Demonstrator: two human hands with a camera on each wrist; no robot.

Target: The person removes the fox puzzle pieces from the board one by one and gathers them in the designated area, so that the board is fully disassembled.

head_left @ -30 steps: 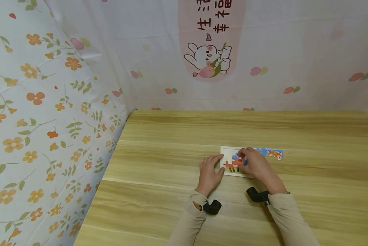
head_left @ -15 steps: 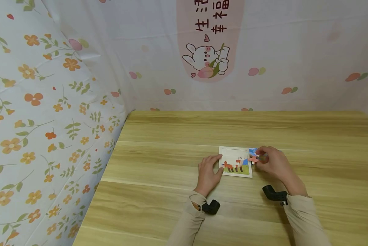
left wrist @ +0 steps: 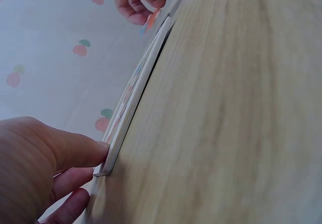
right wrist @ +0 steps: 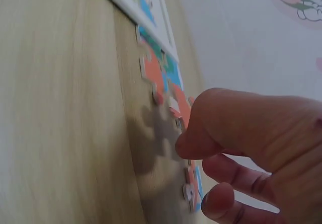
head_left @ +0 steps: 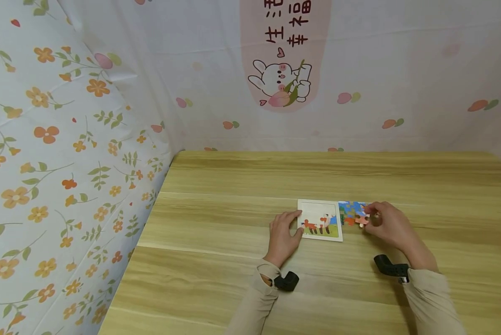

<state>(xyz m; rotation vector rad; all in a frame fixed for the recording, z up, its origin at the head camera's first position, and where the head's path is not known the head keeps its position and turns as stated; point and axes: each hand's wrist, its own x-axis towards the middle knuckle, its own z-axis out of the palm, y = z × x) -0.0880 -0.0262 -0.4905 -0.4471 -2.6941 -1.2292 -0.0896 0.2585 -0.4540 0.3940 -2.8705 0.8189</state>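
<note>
My right grip (head_left: 390,226) pinches an orange puzzle piece (left wrist: 151,20) above the tabletop (head_left: 217,279); the puzzle board (head_left: 315,209) lies to its left, with loose pieces (head_left: 356,206) between. My left grip (head_left: 282,238), spread wide, touches the board's left edge and is nearer it.

Your head view looks forward-down from above; your close wrist views skim the tabletop (head_left: 217,209), sharing the puzzle tray (head_left: 316,209) at the left's ten o'clock, the right's twelve.
</note>
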